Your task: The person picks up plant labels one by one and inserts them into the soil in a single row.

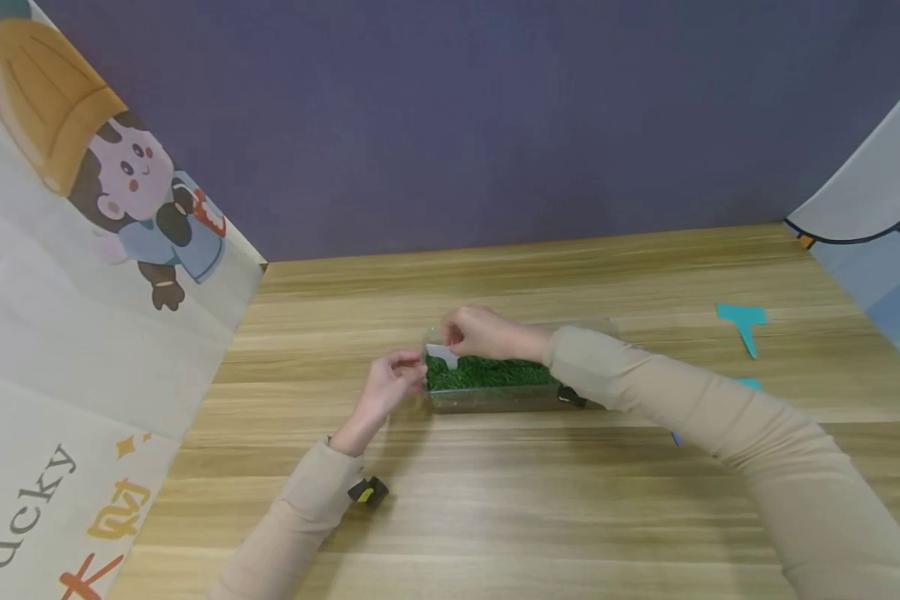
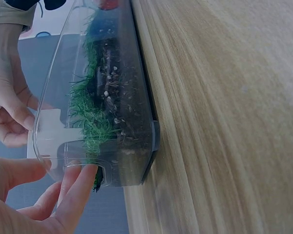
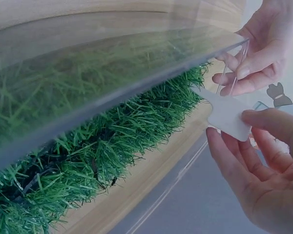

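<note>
Dark purple-blue backing stands behind the desk's back edge; a white printed panel with a cartoon figure flanks the left edge of the pale wood-grain desk. Midway across it, roughly parallel to that back edge, sits a clear rectangular plastic box with bright green artificial grass inside. Its left end is touched by the left hand, fingers loosely extended. The right hand pinches a flat white T-shaped tag at that end, narrow stem towards the grass; whether it is planted cannot be told. Near the desk's right edge lies a flat teal T-shaped tag.
</note>
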A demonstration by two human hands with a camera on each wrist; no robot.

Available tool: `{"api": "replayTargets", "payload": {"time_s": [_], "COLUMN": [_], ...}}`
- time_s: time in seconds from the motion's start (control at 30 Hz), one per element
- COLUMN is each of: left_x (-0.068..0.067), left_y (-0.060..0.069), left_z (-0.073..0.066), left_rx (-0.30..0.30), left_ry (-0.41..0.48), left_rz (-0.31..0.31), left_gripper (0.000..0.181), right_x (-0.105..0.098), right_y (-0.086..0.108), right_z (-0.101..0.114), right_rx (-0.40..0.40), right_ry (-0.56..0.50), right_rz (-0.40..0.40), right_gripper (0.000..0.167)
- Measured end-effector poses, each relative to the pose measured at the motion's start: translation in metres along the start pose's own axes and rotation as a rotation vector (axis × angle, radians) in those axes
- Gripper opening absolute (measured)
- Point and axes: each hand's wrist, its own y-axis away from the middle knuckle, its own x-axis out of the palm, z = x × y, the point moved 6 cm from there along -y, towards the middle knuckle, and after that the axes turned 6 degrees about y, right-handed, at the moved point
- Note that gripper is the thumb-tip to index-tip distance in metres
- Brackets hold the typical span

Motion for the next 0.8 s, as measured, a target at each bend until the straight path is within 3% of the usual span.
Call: {"api": "replayTargets", "payload": {"time_s": [0.33, 0.8], "left_x": [0.002, 0.011], "left_y": [-0.001, -0.008], "left_z": [0.001, -0.001], "left_rx": [0.019, 0.007], "left_ry": [0.003, -0.008], "left_rz": [0.001, -0.024], "left_gripper": [0.03, 0.03], "right_x": [-0.01, -0.031], "right_y": [0.008, 0.028], "right_z": [0.002, -0.02], "right_rx": [-0.022, -0.06], "right_ry": [-0.013, -0.037], "right_rz": [-0.017, -0.028], "right_gripper": [0.019, 0.022]}}
